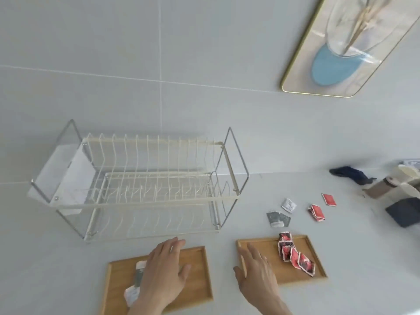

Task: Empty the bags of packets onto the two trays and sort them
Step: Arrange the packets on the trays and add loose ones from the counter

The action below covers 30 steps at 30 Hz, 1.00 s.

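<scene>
We note both hands spread, holding nothing: left hand over left tray, right hand over right tray. Loose packets on table beyond right tray; right hand nearer.

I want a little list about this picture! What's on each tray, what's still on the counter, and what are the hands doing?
left tray: grey and white packets, partly under the left hand
right tray: row of red packets
counter: three grey packets, loose red packets
left hand: open, over the left tray
right hand: open, holding nothing, at the right tray's near left corner
behind: empty dish rack
</scene>
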Motion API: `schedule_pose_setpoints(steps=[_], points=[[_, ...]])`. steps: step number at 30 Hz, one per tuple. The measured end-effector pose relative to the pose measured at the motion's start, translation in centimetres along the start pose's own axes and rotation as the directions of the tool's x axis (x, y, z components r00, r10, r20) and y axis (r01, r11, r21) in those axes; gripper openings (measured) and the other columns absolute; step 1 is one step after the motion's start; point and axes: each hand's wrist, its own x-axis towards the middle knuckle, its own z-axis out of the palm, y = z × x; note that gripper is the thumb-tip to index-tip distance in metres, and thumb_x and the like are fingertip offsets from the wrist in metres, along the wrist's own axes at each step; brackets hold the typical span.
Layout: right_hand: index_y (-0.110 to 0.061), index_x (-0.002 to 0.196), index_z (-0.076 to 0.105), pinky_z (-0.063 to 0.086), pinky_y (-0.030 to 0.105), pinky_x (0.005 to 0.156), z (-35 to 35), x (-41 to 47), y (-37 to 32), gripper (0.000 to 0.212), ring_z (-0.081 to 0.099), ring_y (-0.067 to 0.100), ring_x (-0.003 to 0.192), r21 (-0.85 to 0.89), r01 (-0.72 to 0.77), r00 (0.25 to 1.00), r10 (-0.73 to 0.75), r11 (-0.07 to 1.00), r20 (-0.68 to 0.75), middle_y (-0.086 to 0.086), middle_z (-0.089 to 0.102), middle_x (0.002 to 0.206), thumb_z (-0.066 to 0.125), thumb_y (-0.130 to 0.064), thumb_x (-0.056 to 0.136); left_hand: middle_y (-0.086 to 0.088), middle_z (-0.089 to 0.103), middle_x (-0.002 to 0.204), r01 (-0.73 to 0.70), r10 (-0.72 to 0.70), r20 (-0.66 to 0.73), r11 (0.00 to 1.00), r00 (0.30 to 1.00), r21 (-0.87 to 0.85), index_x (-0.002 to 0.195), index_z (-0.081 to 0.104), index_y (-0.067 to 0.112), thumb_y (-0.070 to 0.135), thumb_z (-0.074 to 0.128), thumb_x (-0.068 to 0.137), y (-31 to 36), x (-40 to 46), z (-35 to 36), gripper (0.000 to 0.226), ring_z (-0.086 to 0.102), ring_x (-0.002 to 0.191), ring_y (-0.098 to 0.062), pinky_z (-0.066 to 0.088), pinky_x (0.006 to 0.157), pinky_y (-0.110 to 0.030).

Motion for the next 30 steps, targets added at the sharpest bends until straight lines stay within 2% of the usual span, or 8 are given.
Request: schedule_pose_setpoints(steps=[3, 7, 10, 14, 18, 22, 27, 30], points=[[-0.022, 0.117, 0.072, 0.059, 0.042, 0.081, -1.2, 1.4, 4.9, 0.043, 0.072, 0.033, 0.103, 0.097, -0.046, 0.997, 0.052, 0.994, -0.061, 0.008, 0.068, 0.129, 0.077, -0.023, 0.074, 0.013, 0.036, 0.155, -0.047, 0.046, 0.054, 0.999, 0.997, 0.024, 0.148, 0.034, 0.034, 0.048, 0.051, 0.094, 4.7, 1.9, 1.7, 0.058, 0.03, 0.146, -0.012, 0.025, 0.121, -0.033], [-0.022, 0.106, 0.074, 0.052, 0.035, 0.066, -3.5, 3.8, 10.7, 0.029, 0.073, 0.028, 0.087, 0.186, -0.086, 0.986, 0.111, 0.979, -0.126, -0.001, 0.071, 0.108, 0.075, -0.017, 0.077, 0.014, 0.034, 0.155, -0.085, 0.082, 0.12, 0.996, 0.989, 0.022, 0.149, 0.031, 0.034, 0.046, 0.049, 0.096, 10.4, 4.7, 4.1, 0.057, 0.029, 0.145, -0.01, 0.029, 0.117, -0.032], [-0.028, 0.108, 0.071, 0.05, 0.036, 0.069, -5.4, 6.3, 14.4, 0.023, 0.07, 0.025, 0.094, 0.262, -0.176, 0.965, 0.219, 0.949, -0.145, -0.006, 0.067, 0.109, 0.067, -0.022, 0.086, 0.016, 0.035, 0.154, -0.105, 0.101, 0.149, 0.994, 0.984, 0.023, 0.148, 0.032, 0.033, 0.044, 0.05, 0.097, 14.2, 7.0, 5.9, 0.055, 0.031, 0.143, -0.008, 0.031, 0.115, -0.03], [-0.027, 0.109, 0.07, 0.051, 0.035, 0.074, -7.1, 10.6, 18.9, 0.022, 0.069, 0.023, 0.093, 0.295, -0.197, 0.958, 0.248, 0.935, -0.146, -0.006, 0.068, 0.112, 0.064, -0.021, 0.089, 0.018, 0.038, 0.152, -0.097, 0.092, 0.162, 0.995, 0.982, 0.024, 0.147, 0.034, 0.034, 0.044, 0.051, 0.096, 18.9, 9.9, 8.0, 0.055, 0.032, 0.142, -0.006, 0.029, 0.116, -0.027], [-0.023, 0.112, 0.072, 0.054, 0.038, 0.078, -8.0, 15.5, 22.1, 0.025, 0.069, 0.025, 0.096, 0.275, -0.123, 0.973, 0.171, 0.954, -0.156, -0.003, 0.071, 0.113, 0.067, -0.013, 0.089, 0.018, 0.039, 0.152, -0.087, 0.082, 0.155, 0.996, 0.985, 0.025, 0.148, 0.034, 0.033, 0.041, 0.05, 0.098, 23.0, 13.2, 9.9, 0.052, 0.034, 0.141, -0.006, 0.029, 0.117, -0.027], [-0.017, 0.117, 0.073, 0.055, 0.04, 0.078, -8.4, 20.8, 24.0, 0.037, 0.068, 0.031, 0.104, 0.2, 0.03, 0.989, 0.0, 0.979, -0.15, 0.002, 0.073, 0.115, 0.065, 0.001, 0.085, 0.016, 0.039, 0.153, -0.088, 0.081, 0.161, 0.996, 0.984, 0.036, 0.147, 0.035, 0.033, 0.034, 0.048, 0.101, 25.9, 16.6, 11.6, 0.048, 0.035, 0.141, -0.01, 0.03, 0.118, -0.031], [-0.026, 0.139, 0.057, 0.048, 0.039, 0.104, -7.5, 25.0, 25.4, 0.053, 0.043, 0.022, 0.142, 0.142, 0.203, 0.978, -0.208, 0.969, 0.027, -0.006, 0.049, 0.154, 0.064, -0.007, 0.09, 0.015, 0.037, 0.154, -0.123, 0.109, 0.164, 0.989, 0.98, 0.08, 0.147, 0.036, 0.033, 0.028, 0.05, 0.1, 28.1, 20.4, 13.1, 0.049, 0.031, 0.143, -0.011, 0.028, 0.12, -0.033], [-0.027, 0.13, 0.063, 0.054, 0.042, 0.094, -6.1, 25.7, 26.3, 0.057, 0.054, 0.025, 0.131, 0.073, 0.249, 0.967, -0.252, 0.966, 0.025, -0.006, 0.055, 0.148, 0.076, -0.006, 0.078, 0.015, 0.033, 0.157, -0.133, 0.109, 0.19, 0.984, 0.976, 0.12, 0.148, 0.033, 0.036, 0.026, 0.055, 0.098, 28.7, 22.0, 14.4, 0.056, 0.026, 0.146, -0.012, 0.025, 0.12, -0.033]])
